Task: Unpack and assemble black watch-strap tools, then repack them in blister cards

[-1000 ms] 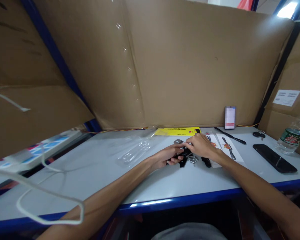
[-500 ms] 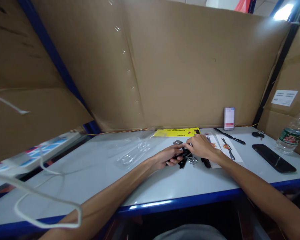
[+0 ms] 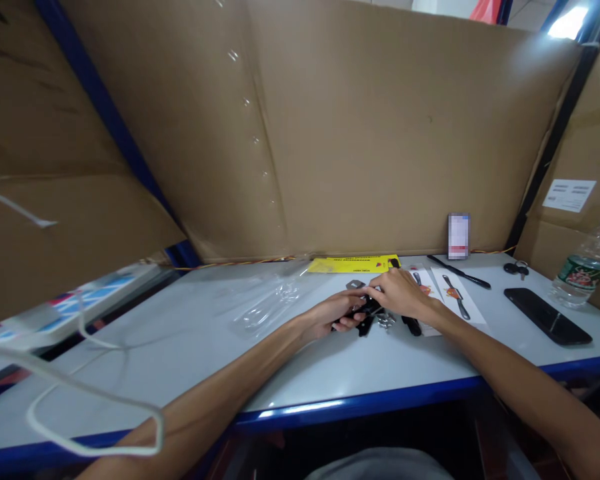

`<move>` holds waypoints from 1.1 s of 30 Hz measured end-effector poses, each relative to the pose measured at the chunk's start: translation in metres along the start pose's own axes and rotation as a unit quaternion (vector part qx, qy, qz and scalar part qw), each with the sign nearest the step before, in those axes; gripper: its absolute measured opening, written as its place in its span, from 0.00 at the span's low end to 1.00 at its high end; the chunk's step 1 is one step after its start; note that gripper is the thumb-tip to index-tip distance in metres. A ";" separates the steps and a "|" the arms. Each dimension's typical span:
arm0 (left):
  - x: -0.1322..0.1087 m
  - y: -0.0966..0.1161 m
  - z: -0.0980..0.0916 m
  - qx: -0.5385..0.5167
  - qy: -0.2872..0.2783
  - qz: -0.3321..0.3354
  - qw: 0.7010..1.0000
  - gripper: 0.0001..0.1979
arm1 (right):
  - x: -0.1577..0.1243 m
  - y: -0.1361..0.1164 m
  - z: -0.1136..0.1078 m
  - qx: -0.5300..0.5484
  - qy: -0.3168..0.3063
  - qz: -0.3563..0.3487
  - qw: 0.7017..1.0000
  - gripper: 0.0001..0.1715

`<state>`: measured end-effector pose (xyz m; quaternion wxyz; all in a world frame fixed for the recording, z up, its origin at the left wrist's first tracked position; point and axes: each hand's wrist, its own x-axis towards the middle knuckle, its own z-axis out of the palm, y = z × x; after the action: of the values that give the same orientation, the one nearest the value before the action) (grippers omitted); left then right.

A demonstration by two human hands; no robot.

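Observation:
My left hand (image 3: 333,313) is closed around a small black part (image 3: 367,305), just above the tabletop. From the other side my right hand (image 3: 400,292) meets it, its fingers pinched together at the part's upper end. Whatever sits between those right fingertips is hidden. Below the hands lies a pile of small shiny metal pieces (image 3: 386,321), with a flat black piece (image 3: 364,329) to its left. A black handle-like piece (image 3: 411,326) rests under my right wrist. Behind my left fingers is a grey metal plate (image 3: 355,284).
Clear plastic packaging (image 3: 267,310) lies left of my hands; a yellow card (image 3: 347,265) is behind them. To the right are a printed card (image 3: 473,313), a long black tool (image 3: 467,276), keys (image 3: 517,269), a phone (image 3: 549,317), a propped phone (image 3: 459,237) and a bottle (image 3: 583,270). A white cable (image 3: 95,387) loops at left.

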<state>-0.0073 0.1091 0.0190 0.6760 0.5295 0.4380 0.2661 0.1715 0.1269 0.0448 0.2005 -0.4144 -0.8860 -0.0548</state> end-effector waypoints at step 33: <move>0.007 -0.009 0.018 0.271 0.251 0.313 0.875 0.17 | 0.006 -0.009 0.009 0.021 0.014 0.118 0.993 0.21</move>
<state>0.0110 0.1037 0.0090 0.2550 0.7170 0.4592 0.4583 0.1581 0.1274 0.0398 0.2263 -0.5106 -0.8293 -0.0184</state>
